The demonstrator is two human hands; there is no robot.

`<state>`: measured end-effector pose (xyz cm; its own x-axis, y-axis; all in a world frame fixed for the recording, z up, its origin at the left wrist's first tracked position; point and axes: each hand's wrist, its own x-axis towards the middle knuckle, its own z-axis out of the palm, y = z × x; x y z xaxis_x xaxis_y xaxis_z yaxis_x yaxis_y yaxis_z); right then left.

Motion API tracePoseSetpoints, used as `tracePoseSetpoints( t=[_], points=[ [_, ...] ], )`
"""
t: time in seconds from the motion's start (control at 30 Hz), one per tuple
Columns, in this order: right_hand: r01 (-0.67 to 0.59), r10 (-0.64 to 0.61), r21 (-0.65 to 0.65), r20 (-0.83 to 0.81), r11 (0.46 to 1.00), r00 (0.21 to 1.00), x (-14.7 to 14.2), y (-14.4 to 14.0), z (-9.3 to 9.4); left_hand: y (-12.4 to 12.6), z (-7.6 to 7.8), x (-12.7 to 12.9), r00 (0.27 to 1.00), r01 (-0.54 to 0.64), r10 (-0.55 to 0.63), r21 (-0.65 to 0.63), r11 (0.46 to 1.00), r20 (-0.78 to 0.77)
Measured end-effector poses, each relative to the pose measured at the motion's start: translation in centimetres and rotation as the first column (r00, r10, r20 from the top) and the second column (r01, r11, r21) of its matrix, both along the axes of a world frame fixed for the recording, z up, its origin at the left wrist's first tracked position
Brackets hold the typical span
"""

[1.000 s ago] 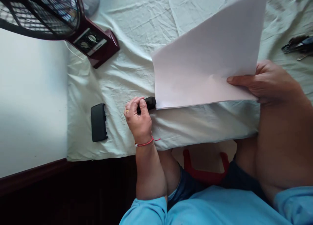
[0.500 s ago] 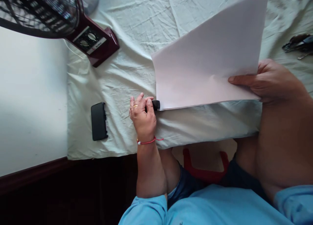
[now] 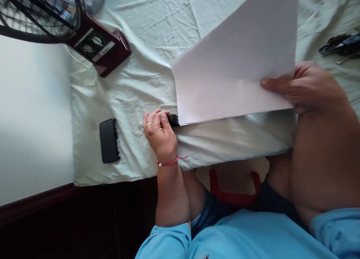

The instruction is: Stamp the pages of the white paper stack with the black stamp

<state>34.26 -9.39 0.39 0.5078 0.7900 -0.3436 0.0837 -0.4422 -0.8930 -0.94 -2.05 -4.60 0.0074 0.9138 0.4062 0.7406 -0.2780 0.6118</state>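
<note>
My left hand (image 3: 159, 133) is closed around a small black stapler (image 3: 173, 119), whose tip meets the near left corner of a stack of white paper sheets (image 3: 233, 68). My right hand (image 3: 306, 87) pinches the right edge of the sheets, thumb on top, and holds them tilted up off the white cloth (image 3: 140, 83). A gold ring and a red thread bracelet are on my left hand and wrist.
A black phone (image 3: 108, 140) lies on the cloth left of my left hand. A maroon table fan (image 3: 84, 38) stands at the far left. Dark metal tools (image 3: 337, 48) lie at the far right. A red stool (image 3: 233, 195) shows below the table edge.
My left hand slid the stapler rightwards onto the paper's corner, so less of the stapler shows. The view shifted slightly; the paper stays raised in my right hand.
</note>
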Motion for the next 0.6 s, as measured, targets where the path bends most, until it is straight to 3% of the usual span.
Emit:
tracePoseSetpoints(
  t=[0.1,0.23,0.3,0.37,0.43,0.53,0.6],
  points=[
    [0.134,-0.135,-0.02,-0.068,0.991,0.988,-0.2,0.2,0.1,0.3,0.4,-0.4,0.997,-0.08,0.08,0.04,0.996,0.01],
    [0.228,-0.21,0.16,-0.124,0.96,0.97,-0.1,0.4,0.1,-0.6,1.4,1.0,0.98,-0.194,0.184,0.162,0.967,0.08],
    [0.242,-0.226,0.151,-0.116,0.958,0.967,-0.2,0.5,0.6,-1.7,1.8,2.6,0.973,-0.207,0.175,0.241,0.948,0.149],
    [0.24,-0.234,0.075,-0.083,0.968,0.969,-0.3,0.4,1.3,-2.7,2.1,4.2,0.951,-0.172,0.101,0.229,0.958,0.293],
    [0.229,-0.225,0.05,-0.069,0.972,0.972,-0.4,0.1,1.8,-3.1,2.1,5.3,0.862,-0.123,0.046,0.12,0.985,0.505],
    [0.179,-0.153,0.193,-0.143,0.965,0.978,-0.1,-0.4,1.6,-2.9,2.0,5.3,0.604,-0.027,0.098,-0.102,0.994,0.791],
    [0.145,-0.088,0.293,-0.199,0.945,0.976,0.1,-0.6,1.0,-2.4,2.1,4.5,0.452,0.106,0.097,-0.162,0.981,0.886]
  ],
)
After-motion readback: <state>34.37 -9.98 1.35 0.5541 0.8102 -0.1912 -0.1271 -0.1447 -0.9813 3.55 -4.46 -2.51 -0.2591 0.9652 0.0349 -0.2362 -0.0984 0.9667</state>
